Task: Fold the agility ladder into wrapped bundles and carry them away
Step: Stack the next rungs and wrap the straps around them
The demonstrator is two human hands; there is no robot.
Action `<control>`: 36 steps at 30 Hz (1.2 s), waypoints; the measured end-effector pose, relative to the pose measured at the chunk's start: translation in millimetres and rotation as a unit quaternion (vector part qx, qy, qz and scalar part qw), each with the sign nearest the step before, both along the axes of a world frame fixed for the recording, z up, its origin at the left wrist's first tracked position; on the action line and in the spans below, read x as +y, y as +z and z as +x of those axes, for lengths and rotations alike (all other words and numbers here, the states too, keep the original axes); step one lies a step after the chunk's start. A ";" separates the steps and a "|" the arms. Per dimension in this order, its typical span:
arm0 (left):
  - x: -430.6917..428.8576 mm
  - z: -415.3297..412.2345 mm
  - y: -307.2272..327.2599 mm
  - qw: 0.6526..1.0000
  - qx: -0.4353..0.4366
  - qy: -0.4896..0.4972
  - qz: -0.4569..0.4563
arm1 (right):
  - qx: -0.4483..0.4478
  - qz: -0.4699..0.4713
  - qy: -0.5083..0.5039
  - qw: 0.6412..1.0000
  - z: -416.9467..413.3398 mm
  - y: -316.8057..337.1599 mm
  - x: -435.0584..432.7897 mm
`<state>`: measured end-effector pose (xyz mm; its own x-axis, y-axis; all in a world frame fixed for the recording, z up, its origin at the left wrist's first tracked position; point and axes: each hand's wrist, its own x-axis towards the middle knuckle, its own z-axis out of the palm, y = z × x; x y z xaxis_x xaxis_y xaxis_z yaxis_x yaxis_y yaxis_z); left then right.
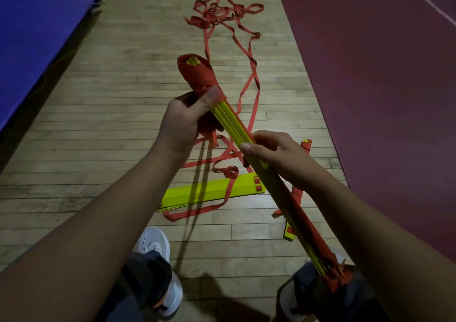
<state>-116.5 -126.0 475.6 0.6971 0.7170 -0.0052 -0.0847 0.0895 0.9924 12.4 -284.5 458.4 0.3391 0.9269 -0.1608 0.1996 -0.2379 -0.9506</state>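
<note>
Currently, a bundle of yellow ladder rungs point(229, 121) is being held diagonally above the wooden floor point(111, 124). Its far end, wound in red strap point(197, 75), is being gripped at the wrap's edge by the left hand point(182, 124), fingers and thumb curled round it. Its middle is being clasped by the right hand point(278, 156). Beyond the hands, loose strap point(222, 13) is lying tangled on the floor. Beneath them, a second stack of rungs point(209, 193) is lying flat.
</note>
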 end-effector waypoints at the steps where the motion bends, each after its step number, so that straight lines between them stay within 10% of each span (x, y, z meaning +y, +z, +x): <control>1: -0.1 0.2 0.7 1.000 -0.006 -0.005 -0.008 | 0.014 0.003 -0.009 1.000 0.2 0.8 -0.4; 12: 1.7 5.8 -3.9 0.985 0.131 0.047 0.105 | -0.062 0.035 -0.106 0.992 -11.6 -6.4 6.6; 21: -4.1 11.5 -6.6 0.992 0.081 0.084 0.036 | -0.135 0.005 -0.106 0.985 -20.0 -6.6 10.9; 30: 5.9 11.2 4.4 1.000 0.012 0.026 0.000 | 0.263 0.013 0.006 0.965 3.6 6.7 0.8; 36: 16.5 8.5 9.9 1.000 -0.013 0.011 0.005 | 0.285 0.055 0.046 0.956 2.1 4.3 -1.6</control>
